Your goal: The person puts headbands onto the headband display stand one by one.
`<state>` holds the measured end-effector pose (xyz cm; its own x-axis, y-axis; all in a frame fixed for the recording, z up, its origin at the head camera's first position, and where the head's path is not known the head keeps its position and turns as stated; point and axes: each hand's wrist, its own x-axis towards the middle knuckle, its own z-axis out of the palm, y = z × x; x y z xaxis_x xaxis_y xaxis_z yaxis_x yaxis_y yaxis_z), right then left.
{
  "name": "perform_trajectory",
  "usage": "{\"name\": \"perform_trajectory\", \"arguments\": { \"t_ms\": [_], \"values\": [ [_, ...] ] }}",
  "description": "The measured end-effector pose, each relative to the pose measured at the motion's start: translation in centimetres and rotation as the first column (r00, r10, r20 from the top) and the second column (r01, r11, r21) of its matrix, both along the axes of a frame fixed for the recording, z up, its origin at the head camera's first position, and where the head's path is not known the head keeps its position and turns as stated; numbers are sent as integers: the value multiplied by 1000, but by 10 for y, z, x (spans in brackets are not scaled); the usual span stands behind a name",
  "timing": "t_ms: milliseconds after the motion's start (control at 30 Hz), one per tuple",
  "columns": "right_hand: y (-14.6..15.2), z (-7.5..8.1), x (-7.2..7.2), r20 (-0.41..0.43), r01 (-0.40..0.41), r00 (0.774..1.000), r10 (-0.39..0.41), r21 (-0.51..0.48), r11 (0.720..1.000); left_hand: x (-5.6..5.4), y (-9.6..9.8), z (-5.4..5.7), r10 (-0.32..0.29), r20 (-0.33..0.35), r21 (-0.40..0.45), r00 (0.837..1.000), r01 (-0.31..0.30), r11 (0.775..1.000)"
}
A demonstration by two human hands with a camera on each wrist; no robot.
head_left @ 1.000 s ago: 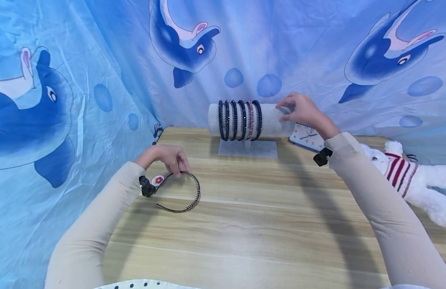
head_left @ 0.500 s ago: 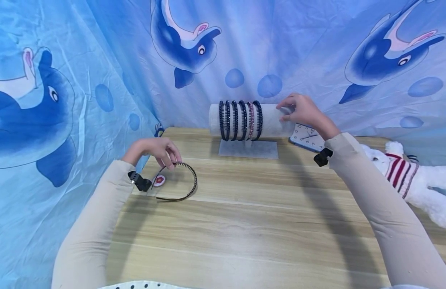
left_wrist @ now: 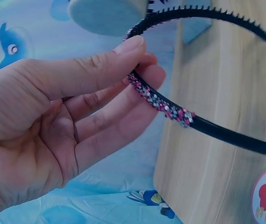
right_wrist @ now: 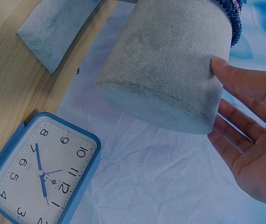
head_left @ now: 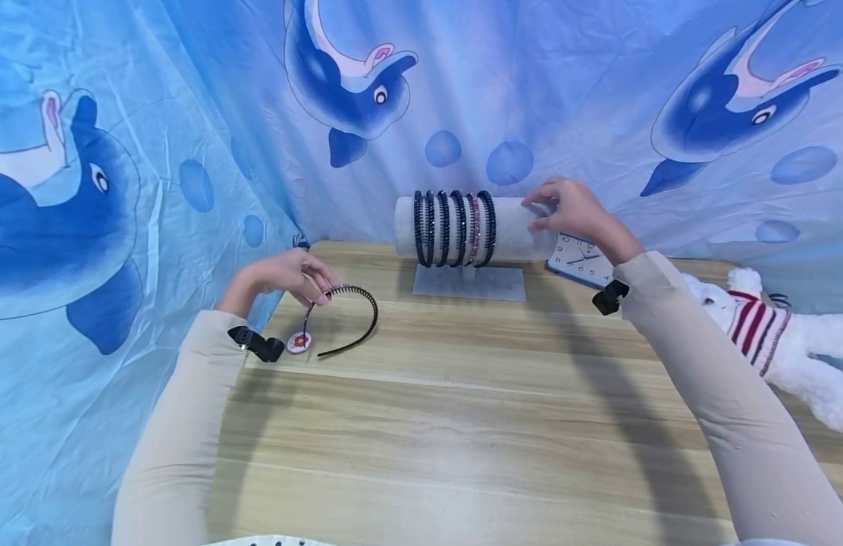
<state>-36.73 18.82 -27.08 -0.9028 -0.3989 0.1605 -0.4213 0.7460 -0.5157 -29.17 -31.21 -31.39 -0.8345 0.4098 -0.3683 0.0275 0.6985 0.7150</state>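
A thin black toothed headband [left_wrist: 235,136] with a strip of pink and silver glitter is pinched between thumb and fingers of my left hand [head_left: 285,273]. It is raised over the left part of the table, its loop facing right. At the back stands a pale plush headband stand [head_left: 510,227], a horizontal roll on a flat base. Several dark beaded headbands [head_left: 443,227] circle its left and middle part, with a pink one [head_left: 474,227] among them. My right hand [head_left: 575,208] holds the roll's right end, thumb on its side and other fingertips partly hidden behind it.
A blue-framed clock [right_wrist: 39,172] lies right of the stand. Farther right is a white plush toy [head_left: 797,341] in a striped sweater. A round red-flower sticker [head_left: 299,343] is on the wooden table [head_left: 449,425] by my left wrist. Blue dolphin curtains [head_left: 503,91] enclose the back and left.
My left hand has moved up and away from me with the headband, ending slightly farther left, and the loop has turned. My right hand and the stand have stayed put.
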Motion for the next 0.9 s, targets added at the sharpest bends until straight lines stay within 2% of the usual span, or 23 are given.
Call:
{"name": "perform_trajectory", "arguments": {
  "t_ms": [167, 267, 400, 500, 600, 700, 900],
  "values": [
    [0, 0, 0, 3, 2, 1000, -2, -10, 1000, 2, -6, 0, 49, -32, 85, 998, -46, 995],
    [0, -1, -1, -4, 1, 1000, -1, -4, 1000, 4, -9, 1, 83, -64, 97, 994, -77, 992],
    [1, -2, -2, -5, 2, 1000, -2, 3, 1000, 5, -10, 1, 172, -95, 136, 981, -159, 978],
    [1, -2, -2, -9, 0, 1000, 0, 5, 1000, 5, -11, -1, 245, -88, 215, 965, -222, 951],
    [1, -1, -2, -16, -1, 1000, 1, 10, 1000, 2, -10, -4, 309, -71, 306, 948, -274, 912],
    [1, -1, -2, -17, -1, 1000, 1, 12, 1000, -1, -9, -8, 345, -59, 374, 937, -300, 878],
    [1, 0, 0, -7, 2, 1000, -2, 6, 1000, -4, -2, -13, 455, -29, 474, 890, -389, 790]
  ]
}}
